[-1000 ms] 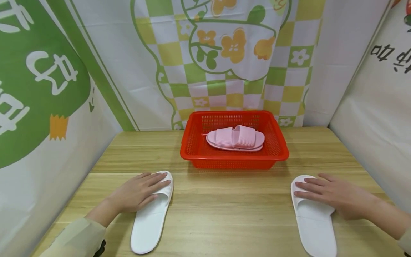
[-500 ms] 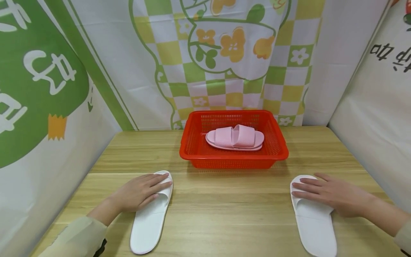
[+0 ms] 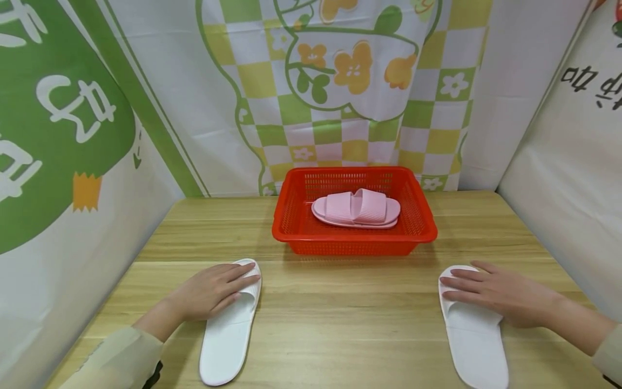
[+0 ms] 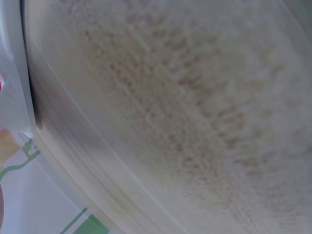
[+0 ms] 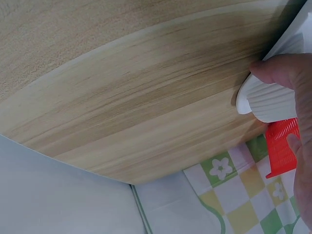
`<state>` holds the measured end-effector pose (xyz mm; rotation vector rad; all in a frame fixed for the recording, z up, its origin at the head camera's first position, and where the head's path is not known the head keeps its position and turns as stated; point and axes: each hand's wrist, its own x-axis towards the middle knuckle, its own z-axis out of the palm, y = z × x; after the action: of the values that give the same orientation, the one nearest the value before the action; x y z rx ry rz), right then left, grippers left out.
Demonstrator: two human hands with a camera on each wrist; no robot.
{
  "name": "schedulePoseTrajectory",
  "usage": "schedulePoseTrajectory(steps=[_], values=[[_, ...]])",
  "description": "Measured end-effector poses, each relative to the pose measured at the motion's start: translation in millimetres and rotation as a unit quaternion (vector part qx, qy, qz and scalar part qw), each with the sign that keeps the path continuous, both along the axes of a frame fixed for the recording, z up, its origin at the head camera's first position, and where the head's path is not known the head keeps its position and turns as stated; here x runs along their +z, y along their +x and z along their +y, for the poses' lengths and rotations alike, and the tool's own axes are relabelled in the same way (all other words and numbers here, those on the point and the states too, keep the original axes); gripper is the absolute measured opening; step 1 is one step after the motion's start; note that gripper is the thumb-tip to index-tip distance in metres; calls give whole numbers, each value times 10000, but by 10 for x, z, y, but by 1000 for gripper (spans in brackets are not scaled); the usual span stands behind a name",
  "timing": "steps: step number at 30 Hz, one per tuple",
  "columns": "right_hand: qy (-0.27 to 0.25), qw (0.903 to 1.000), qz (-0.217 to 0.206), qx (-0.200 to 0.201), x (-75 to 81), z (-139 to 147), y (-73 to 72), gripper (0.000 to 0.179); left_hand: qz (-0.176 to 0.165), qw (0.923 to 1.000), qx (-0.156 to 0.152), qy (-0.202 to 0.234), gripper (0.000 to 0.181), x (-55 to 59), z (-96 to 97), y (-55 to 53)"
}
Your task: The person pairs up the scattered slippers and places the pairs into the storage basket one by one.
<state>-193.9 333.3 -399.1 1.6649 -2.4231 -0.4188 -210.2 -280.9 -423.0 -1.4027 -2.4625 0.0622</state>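
Observation:
Two white slippers lie apart on the wooden table in the head view. My left hand (image 3: 210,292) rests palm down over the strap of the left slipper (image 3: 227,346), its fingers extended across it. Over the strap of the right slipper (image 3: 473,343) lies my right hand (image 3: 502,294), fingers spread toward the left. In the right wrist view, a digit of the right hand (image 5: 303,107) touches the edge of the white slipper (image 5: 273,100). Only part of the left slipper (image 4: 14,73) shows at the left edge of the left wrist view.
A red plastic basket (image 3: 355,247) stands at the back of the table (image 3: 350,313), holding pink slippers (image 3: 371,208). Behind it hangs a checked, flowered cloth (image 3: 340,129). Printed sheets close off the left (image 3: 160,156) and right (image 3: 559,178) sides.
My right hand and forearm have shifted very slightly left, still on the slipper. The left hand, the left slipper and the basket look almost the same.

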Motion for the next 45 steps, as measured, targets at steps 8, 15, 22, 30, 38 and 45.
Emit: schedulePoseTrajectory(steps=[8, 15, 22, 30, 38, 45], values=[[3, 10000, -11, 29, 8, -17, 3, 110, -26, 9999, 61, -101, 47, 29, 15, 16], [-233, 9997, -67, 3, -2, -8, 10, 107, 45, 10000, 23, -24, 45, 34, 13, 17], [-523, 9985, -127, -55, 11, 15, 31, 102, 129, 9998, 36, 150, 42, 36, 5, 27], [-846, 9963, -95, -76, 4, 45, 50, 98, 86, 9997, 220, 110, 44, 72, 36, 27], [-935, 9949, -152, -347, 36, 18, 89, 98, 334, 9992, 43, 231, 45, 114, 83, 16], [-1156, 9923, -294, -329, 56, -19, 97, 94, 584, 9980, 61, 244, 46, 133, 101, 13]])
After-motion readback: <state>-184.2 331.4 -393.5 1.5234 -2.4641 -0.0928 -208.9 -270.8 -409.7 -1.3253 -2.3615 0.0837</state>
